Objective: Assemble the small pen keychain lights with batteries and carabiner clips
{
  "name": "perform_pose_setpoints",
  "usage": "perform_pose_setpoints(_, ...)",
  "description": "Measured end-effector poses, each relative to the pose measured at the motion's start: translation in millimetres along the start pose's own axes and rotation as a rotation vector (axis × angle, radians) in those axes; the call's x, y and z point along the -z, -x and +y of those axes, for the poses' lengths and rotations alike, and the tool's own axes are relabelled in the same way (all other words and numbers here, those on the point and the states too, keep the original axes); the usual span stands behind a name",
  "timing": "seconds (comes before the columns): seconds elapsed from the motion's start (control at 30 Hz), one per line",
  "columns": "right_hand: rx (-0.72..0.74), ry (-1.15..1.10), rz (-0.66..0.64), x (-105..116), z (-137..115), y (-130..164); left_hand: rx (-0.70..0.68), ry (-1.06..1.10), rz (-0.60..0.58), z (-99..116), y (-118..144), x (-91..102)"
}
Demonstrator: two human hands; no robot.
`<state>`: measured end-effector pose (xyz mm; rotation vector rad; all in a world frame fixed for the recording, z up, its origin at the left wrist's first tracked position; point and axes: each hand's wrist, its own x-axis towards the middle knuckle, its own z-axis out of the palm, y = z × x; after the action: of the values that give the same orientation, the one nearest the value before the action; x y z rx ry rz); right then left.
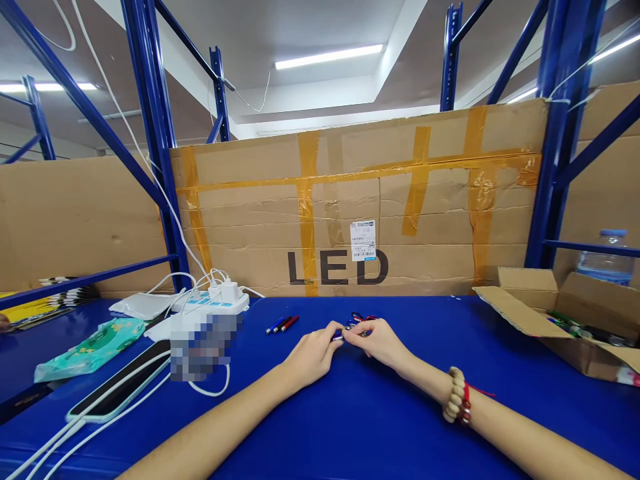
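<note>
Both forearms stretch across the blue table; left hand and right hand pinch a small blue pen together, before the LED carton. Steadier if wrists rest down.

A warehouse packing bench: blue steel racking, taped cardboard cartons, strip lights overhead.

Pens lie left of hands; box right.
</note>
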<state>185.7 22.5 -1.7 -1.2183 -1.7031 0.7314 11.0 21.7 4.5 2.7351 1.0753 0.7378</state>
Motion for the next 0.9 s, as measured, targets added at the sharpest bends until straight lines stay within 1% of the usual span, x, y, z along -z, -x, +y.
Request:
perform_pose_setpoints(0.07, 0.009, 0.011, -0.021, -4, 1, 0, -0.015, 0.002, 0.009, 1, -2, -0.2)
perform_pose_setpoints(0.17, 0.065, 0.033, -0.087, -11, 3, 2, -0.062, -0.005, 0.019, 3, -6, -1.6)
perform_pose_setpoints(0.27, 0.076, 0.071, -0.107, -15, 3, 2, -0.054, -0.005, 0.055, 3, -8, -3.8)
perform_pose_setpoints(0.33, 0.098, 0.165, -0.055, -14, 0, 3, -0.048, 0.000, 0.066, 1, -8, -5.2)
perform_pose_setpoints(0.47, 0.155, 0.350, 0.182, -5, -8, 5, -0.020, 0.022, 0.089, -5, -9, -6.6)
perform_pose_setpoints(0.5, 0.180, 0.370, 0.231, -2, -10, 5, -0.006, 0.030, 0.091, -6, -9, -6.6)
perform_pose_setpoints(0.53, 0.222, 0.384, 0.254, 1, -11, 6, 0.007, 0.038, 0.088, -7, -9, -6.5)
perform_pose_setpoints(0.57, 0.282, 0.399, 0.246, 4, -11, 6, 0.017, 0.044, 0.082, -8, -10, -6.3)
perform_pose_setpoints(0.63, 0.417, 0.434, 0.168, 8, -10, 6, 0.021, 0.052, 0.067, -9, -10, -5.7)
perform_pose_setpoints(0.7, 0.517, 0.469, 0.104, 12, -8, 6, 0.002, 0.063, 0.053, -10, -10, -4.7)
perform_pose_setpoints(0.8, 0.585, 0.475, 0.100, 15, -6, 5, -0.046, 0.071, 0.023, -9, -8, -2.2)
perform_pose_setpoints(0.9, 0.584, 0.414, 0.088, 18, -6, 4, -0.076, 0.057, -0.014, -6, -7, 0.8)
